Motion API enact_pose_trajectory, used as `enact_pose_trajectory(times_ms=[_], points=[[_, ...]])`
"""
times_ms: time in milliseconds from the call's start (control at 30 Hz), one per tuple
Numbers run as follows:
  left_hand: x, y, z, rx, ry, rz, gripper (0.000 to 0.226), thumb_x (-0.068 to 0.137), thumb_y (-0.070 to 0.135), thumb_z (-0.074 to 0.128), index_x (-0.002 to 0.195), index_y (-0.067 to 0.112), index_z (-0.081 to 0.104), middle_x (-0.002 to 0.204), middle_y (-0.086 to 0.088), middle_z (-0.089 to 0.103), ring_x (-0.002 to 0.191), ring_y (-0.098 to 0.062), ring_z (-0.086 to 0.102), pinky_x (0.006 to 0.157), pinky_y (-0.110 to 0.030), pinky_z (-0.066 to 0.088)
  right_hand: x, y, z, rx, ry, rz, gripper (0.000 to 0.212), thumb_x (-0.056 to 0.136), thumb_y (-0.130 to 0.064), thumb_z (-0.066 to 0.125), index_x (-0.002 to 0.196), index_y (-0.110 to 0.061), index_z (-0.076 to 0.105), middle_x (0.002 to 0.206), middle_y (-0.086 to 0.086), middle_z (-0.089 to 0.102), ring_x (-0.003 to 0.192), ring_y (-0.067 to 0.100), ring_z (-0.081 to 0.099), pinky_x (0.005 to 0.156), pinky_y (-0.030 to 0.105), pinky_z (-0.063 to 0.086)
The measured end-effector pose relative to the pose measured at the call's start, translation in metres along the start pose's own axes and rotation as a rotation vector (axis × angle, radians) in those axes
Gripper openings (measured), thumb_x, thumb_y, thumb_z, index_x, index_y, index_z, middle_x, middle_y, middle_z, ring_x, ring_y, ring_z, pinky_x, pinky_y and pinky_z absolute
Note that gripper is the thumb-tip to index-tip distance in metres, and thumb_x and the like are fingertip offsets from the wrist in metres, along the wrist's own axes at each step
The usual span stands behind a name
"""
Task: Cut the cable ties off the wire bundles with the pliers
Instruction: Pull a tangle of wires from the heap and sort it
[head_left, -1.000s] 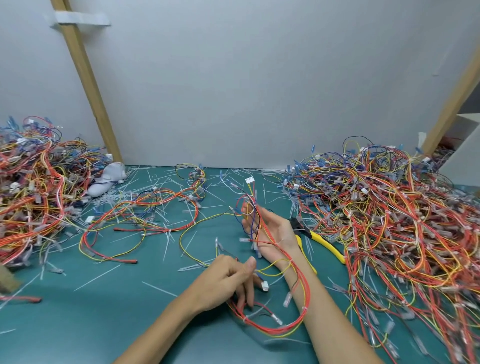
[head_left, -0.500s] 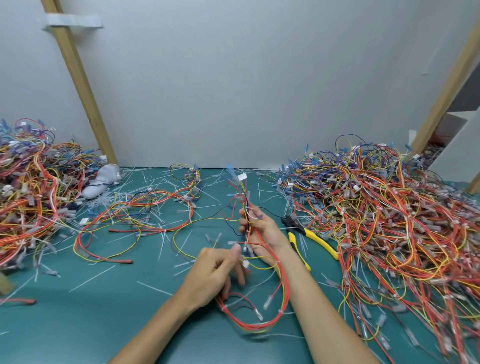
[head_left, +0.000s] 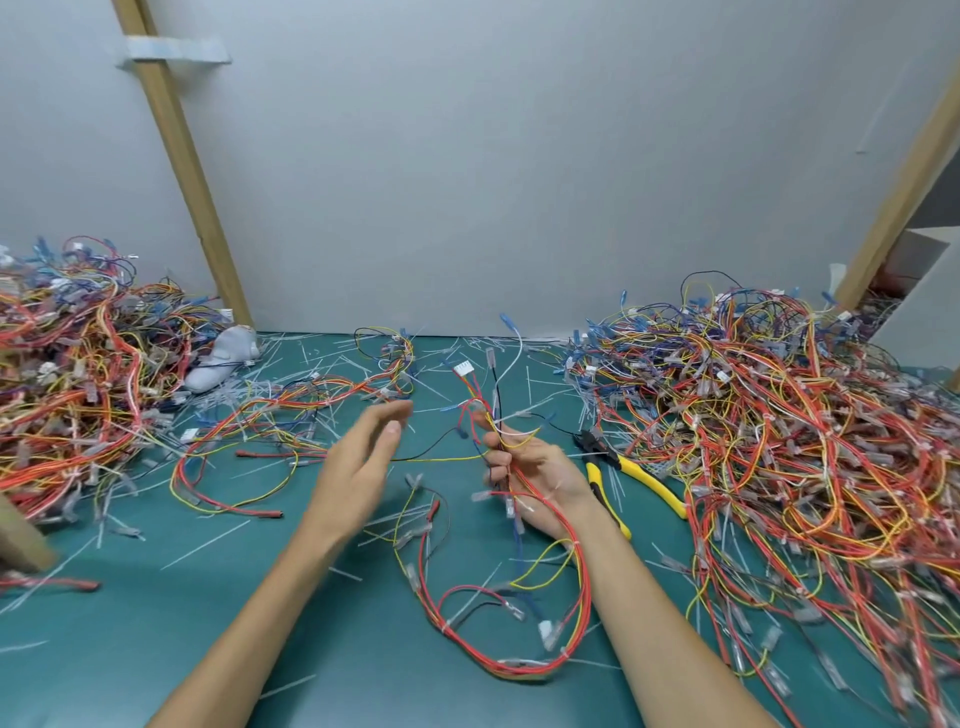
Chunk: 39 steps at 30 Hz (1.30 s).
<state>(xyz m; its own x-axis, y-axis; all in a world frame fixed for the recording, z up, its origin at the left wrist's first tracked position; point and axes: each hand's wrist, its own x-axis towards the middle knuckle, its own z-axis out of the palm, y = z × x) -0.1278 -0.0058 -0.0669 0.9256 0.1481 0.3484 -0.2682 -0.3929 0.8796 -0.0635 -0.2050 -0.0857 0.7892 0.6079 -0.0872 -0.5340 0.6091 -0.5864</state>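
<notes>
Yellow-handled pliers lie on the teal surface just right of the right hand, handles pointing near-right. Its fingers are clamped on the red-and-yellow wire bundle. The left hand, farther off, hovers with fingers apart.

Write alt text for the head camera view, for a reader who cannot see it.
A person's right hand grips a red and yellow wire bundle over a green mat; the open left hand hovers beside it. Yellow-handled pliers lie on the mat right of the gripping hand. Tangled wire heaps fill both sides.
</notes>
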Motion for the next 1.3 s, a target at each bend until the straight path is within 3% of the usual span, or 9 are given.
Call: enact_pose_trajectory(times_ms=[100,233,367,500,667,800,933,1200,1300], points=[[-0.004,0.005,0.012,-0.328,-0.305,-0.231,0.037,0.105,0.023,0.028,0.127,0.015,0.056,0.125,-0.004,0.064,0.108,-0.021,0.067,0.085,-0.019,0.052,-0.003,0.000,0.001,-0.014,-0.048,-0.028,0.035,0.076,0.000,0.052,0.105,-0.001,0.071,0.081,0.002,0.064,0.053,0.006,0.051,0.053,0.019,0.049],[-0.013,0.011,0.038,-0.642,-0.437,-0.449,0.033,0.105,0.024,0.032,0.126,0.015,0.056,0.115,-0.006,0.071,0.103,-0.034,0.068,0.086,-0.034,0.057,-0.006,0.000,0.004,-0.160,-0.016,-0.052,0.028,0.082,-0.010,0.050,0.092,-0.012,0.076,0.083,0.001,0.070,0.066,0.016,0.063,0.052,0.025,0.053],[-0.014,0.008,0.061,-0.643,-0.342,-0.425,0.027,0.104,0.014,0.037,0.123,0.019,0.056,0.105,0.004,0.072,0.095,-0.020,0.069,0.096,-0.031,0.050,-0.001,0.003,0.010,-0.189,-0.001,-0.105,0.027,0.086,-0.009,0.051,0.112,-0.006,0.057,0.087,0.004,0.071,0.070,0.017,0.067,0.056,0.029,0.054],[-0.017,0.009,0.074,-0.657,-0.210,-0.395,0.021,0.101,0.021,0.043,0.103,0.012,0.063,0.096,-0.011,0.068,0.078,-0.021,0.068,0.069,-0.031,0.057,0.006,0.014,0.012,-0.374,0.078,-0.240,0.019,0.076,-0.005,0.062,0.093,-0.008,0.069,0.081,0.009,0.070,0.065,0.015,0.066,0.063,0.025,0.053],[-0.021,0.003,0.075,-0.576,-0.002,-0.317,0.024,0.090,0.033,0.057,0.093,0.012,0.069,0.087,-0.012,0.060,0.081,-0.021,0.053,0.076,-0.042,0.049,0.011,0.019,0.013,-0.767,0.168,-0.424,0.024,0.084,0.009,0.064,0.086,-0.014,0.070,0.114,0.012,0.060,0.096,0.019,0.060,0.091,0.028,0.047],[-0.017,-0.003,0.066,-0.571,0.093,-0.328,0.015,0.089,0.022,0.063,0.092,0.009,0.071,0.081,-0.013,0.066,0.076,-0.024,0.057,0.068,-0.045,0.053,0.012,0.020,0.018,-0.992,0.253,-0.439,0.012,0.086,-0.008,0.072,0.094,-0.016,0.069,0.113,0.012,0.065,0.094,0.019,0.060,0.083,0.031,0.049],[-0.012,-0.007,0.061,-0.618,0.041,-0.338,0.021,0.084,0.020,0.064,0.092,0.001,0.070,0.082,-0.009,0.075,0.073,-0.016,0.069,0.063,-0.024,0.056,0.004,0.004,0.017,-1.176,0.311,-0.491,0.010,0.088,-0.018,0.072,0.097,-0.015,0.071,0.100,-0.002,0.071,0.088,0.007,0.063,0.080,0.022,0.050],[-0.010,-0.003,0.065,-0.679,-0.033,-0.379,0.009,0.088,0.007,0.065,0.085,-0.002,0.068,0.074,-0.015,0.069,0.066,-0.024,0.069,0.053,-0.027,0.056,-0.037,-0.021,-0.018,-1.718,0.465,-0.576,0.011,0.094,-0.021,0.060,0.091,-0.024,0.070,0.078,-0.016,0.065,0.071,-0.003,0.057,0.062,0.009,0.036],[-0.003,-0.002,0.067,-0.665,-0.033,-0.387,0.006,0.088,0.007,0.065,0.087,0.002,0.064,0.071,-0.014,0.070,0.064,-0.025,0.070,0.053,-0.027,0.055,-0.050,-0.021,-0.015,-1.764,0.427,-0.578,0.020,0.098,-0.025,0.053,0.089,-0.024,0.071,0.079,-0.019,0.064,0.075,-0.004,0.057,0.064,0.015,0.039]])
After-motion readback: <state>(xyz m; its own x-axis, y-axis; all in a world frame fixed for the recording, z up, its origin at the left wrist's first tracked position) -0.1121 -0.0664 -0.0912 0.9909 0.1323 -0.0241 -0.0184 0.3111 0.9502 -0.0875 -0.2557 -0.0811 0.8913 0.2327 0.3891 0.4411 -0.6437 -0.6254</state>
